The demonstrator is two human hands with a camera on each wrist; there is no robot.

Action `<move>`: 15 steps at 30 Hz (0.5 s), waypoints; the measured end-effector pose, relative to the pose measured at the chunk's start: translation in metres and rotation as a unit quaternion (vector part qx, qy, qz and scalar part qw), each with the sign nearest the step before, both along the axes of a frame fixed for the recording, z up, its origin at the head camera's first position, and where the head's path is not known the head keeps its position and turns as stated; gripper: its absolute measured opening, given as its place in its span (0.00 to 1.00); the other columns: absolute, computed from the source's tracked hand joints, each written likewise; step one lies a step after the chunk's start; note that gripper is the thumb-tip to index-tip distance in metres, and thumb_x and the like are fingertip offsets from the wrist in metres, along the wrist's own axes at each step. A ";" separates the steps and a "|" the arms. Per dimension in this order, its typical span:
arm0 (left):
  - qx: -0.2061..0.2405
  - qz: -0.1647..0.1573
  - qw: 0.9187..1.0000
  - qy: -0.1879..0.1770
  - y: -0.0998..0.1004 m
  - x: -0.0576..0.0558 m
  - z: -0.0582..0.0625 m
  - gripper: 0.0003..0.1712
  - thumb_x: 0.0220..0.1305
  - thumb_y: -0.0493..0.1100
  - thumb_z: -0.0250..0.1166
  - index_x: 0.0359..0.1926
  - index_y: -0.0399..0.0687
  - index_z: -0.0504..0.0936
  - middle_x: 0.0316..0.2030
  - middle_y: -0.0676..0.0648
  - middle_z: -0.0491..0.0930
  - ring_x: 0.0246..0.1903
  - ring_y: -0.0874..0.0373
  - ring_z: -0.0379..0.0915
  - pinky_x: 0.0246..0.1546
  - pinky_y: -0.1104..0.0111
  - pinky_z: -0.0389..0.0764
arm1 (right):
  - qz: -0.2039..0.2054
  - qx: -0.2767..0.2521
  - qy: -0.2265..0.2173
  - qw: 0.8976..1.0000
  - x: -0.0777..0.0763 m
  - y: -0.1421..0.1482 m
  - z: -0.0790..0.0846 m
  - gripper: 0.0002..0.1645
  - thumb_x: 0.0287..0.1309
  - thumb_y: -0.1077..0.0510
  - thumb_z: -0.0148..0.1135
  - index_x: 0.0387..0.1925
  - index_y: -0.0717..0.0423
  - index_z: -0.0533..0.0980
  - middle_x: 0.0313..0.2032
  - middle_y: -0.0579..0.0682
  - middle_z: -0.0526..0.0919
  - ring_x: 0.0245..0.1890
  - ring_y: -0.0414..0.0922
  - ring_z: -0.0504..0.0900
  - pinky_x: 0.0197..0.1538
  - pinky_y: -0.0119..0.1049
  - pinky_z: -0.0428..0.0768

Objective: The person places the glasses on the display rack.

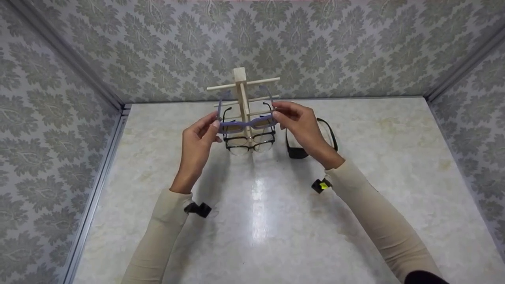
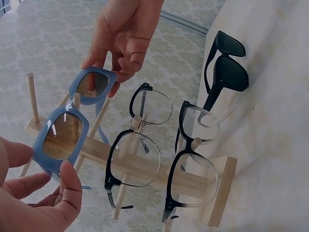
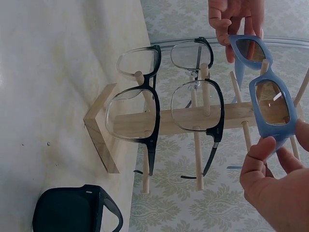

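Blue-framed sunglasses [image 2: 83, 119] with brown lenses are at a wooden glasses stand [image 1: 240, 75], level with one of its upper rungs. My left hand [image 1: 197, 138] pinches one outer corner of the frame between thumb and fingers. At the opposite corner, my right hand [image 1: 302, 122] pinches the frame the same way. In the right wrist view a peg of the stand shows at the bridge of the sunglasses; whether the bridge rests on it I cannot tell. Two pairs of clear glasses, one dark half-rimmed [image 3: 198, 106] and one black-framed [image 3: 133, 113], hang on the rungs below.
Black sunglasses [image 1: 298, 152] lie on the marbled white table [image 1: 244, 236], right of the stand and below my right hand. Patterned wall panels [image 1: 244, 35] rise behind the table and on both sides. The stand's top rung [image 1: 264, 81] sticks out to both sides.
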State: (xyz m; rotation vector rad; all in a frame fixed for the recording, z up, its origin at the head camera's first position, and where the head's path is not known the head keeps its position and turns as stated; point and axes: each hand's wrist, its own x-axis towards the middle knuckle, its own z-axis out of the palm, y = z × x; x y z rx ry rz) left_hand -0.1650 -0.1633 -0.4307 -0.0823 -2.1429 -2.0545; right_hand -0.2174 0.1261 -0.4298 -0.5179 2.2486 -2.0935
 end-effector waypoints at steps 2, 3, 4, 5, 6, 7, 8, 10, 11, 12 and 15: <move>-0.010 -0.004 1.000 -0.001 0.000 -0.001 -0.001 0.26 0.85 0.44 0.63 0.75 0.36 0.78 0.66 0.40 0.83 0.54 0.42 0.82 0.45 0.66 0.88 | 0.012 0.008 0.002 1.000 0.000 0.002 0.000 0.26 0.81 0.56 0.66 0.72 0.63 0.79 0.60 0.59 0.86 0.52 0.60 0.84 0.49 0.41 0.86; -0.018 -0.006 1.000 -0.001 -0.001 0.000 -0.001 0.27 0.85 0.45 0.63 0.76 0.36 0.77 0.67 0.40 0.82 0.55 0.44 0.82 0.45 0.66 0.88 | 0.019 0.012 0.005 1.000 0.001 0.004 0.000 0.27 0.82 0.55 0.65 0.73 0.62 0.78 0.62 0.59 0.85 0.54 0.58 0.85 0.52 0.44 0.87; -0.027 -0.007 1.000 -0.001 -0.001 0.001 -0.001 0.28 0.86 0.47 0.62 0.77 0.38 0.76 0.68 0.40 0.81 0.56 0.46 0.81 0.46 0.65 0.88 | 0.025 0.015 0.008 1.000 0.002 0.005 0.000 0.28 0.83 0.55 0.64 0.75 0.61 0.76 0.64 0.59 0.84 0.57 0.57 0.85 0.54 0.46 0.87; -0.037 -0.007 0.999 0.000 -0.002 0.002 -0.001 0.29 0.86 0.49 0.61 0.78 0.39 0.75 0.69 0.41 0.80 0.57 0.48 0.81 0.47 0.65 0.88 | 0.031 0.018 0.011 0.999 0.003 0.007 0.000 0.28 0.84 0.54 0.62 0.77 0.59 0.75 0.66 0.59 0.82 0.59 0.56 0.85 0.56 0.47 0.86; -0.046 -0.005 0.999 0.002 -0.004 0.003 -0.002 0.30 0.87 0.50 0.60 0.79 0.40 0.74 0.70 0.41 0.79 0.58 0.50 0.80 0.48 0.65 0.88 | 0.035 0.020 0.015 0.999 0.004 0.010 0.000 0.29 0.84 0.54 0.61 0.79 0.58 0.73 0.68 0.59 0.80 0.61 0.55 0.85 0.57 0.49 0.86; -0.053 -0.001 0.999 0.005 -0.005 0.005 -0.002 0.30 0.87 0.51 0.59 0.79 0.40 0.74 0.71 0.41 0.78 0.59 0.51 0.80 0.49 0.65 0.88 | 0.038 0.021 0.017 0.999 0.006 0.012 0.000 0.30 0.85 0.54 0.60 0.80 0.57 0.72 0.69 0.59 0.79 0.63 0.56 0.84 0.58 0.48 0.86; -0.059 0.005 0.998 0.009 -0.007 0.007 -0.003 0.30 0.88 0.52 0.58 0.79 0.40 0.73 0.71 0.42 0.78 0.60 0.51 0.79 0.49 0.65 0.88 | 0.037 0.020 0.019 0.999 0.008 0.015 0.000 0.30 0.85 0.54 0.60 0.81 0.56 0.71 0.70 0.59 0.78 0.63 0.57 0.84 0.58 0.48 0.86; -0.058 0.018 0.998 0.018 -0.012 0.012 -0.005 0.29 0.88 0.50 0.58 0.78 0.39 0.74 0.70 0.41 0.79 0.60 0.51 0.79 0.49 0.65 0.88 | 0.028 0.017 0.022 0.999 0.011 0.021 -0.003 0.30 0.85 0.56 0.60 0.80 0.58 0.70 0.70 0.59 0.78 0.62 0.58 0.84 0.58 0.49 0.86; -0.053 0.023 0.998 0.025 -0.014 0.015 -0.007 0.28 0.88 0.49 0.58 0.77 0.38 0.76 0.68 0.40 0.80 0.59 0.50 0.79 0.49 0.65 0.87 | 0.021 0.019 0.023 0.999 0.012 0.024 -0.004 0.30 0.85 0.56 0.60 0.80 0.58 0.71 0.69 0.58 0.79 0.61 0.57 0.84 0.58 0.48 0.86; -0.047 0.028 0.998 0.032 -0.016 0.018 -0.009 0.26 0.88 0.47 0.59 0.76 0.37 0.77 0.66 0.40 0.82 0.58 0.49 0.80 0.48 0.66 0.87 | 0.014 0.020 0.022 0.999 0.013 0.027 -0.006 0.29 0.84 0.55 0.60 0.79 0.58 0.71 0.68 0.57 0.80 0.60 0.56 0.85 0.58 0.48 0.86; -0.031 0.032 0.998 0.049 -0.019 0.028 -0.014 0.22 0.87 0.44 0.60 0.71 0.35 0.81 0.61 0.36 0.84 0.54 0.46 0.81 0.46 0.66 0.88 | -0.011 0.021 0.016 1.000 0.016 0.038 -0.015 0.27 0.84 0.54 0.61 0.76 0.60 0.74 0.66 0.58 0.82 0.58 0.52 0.86 0.57 0.46 0.87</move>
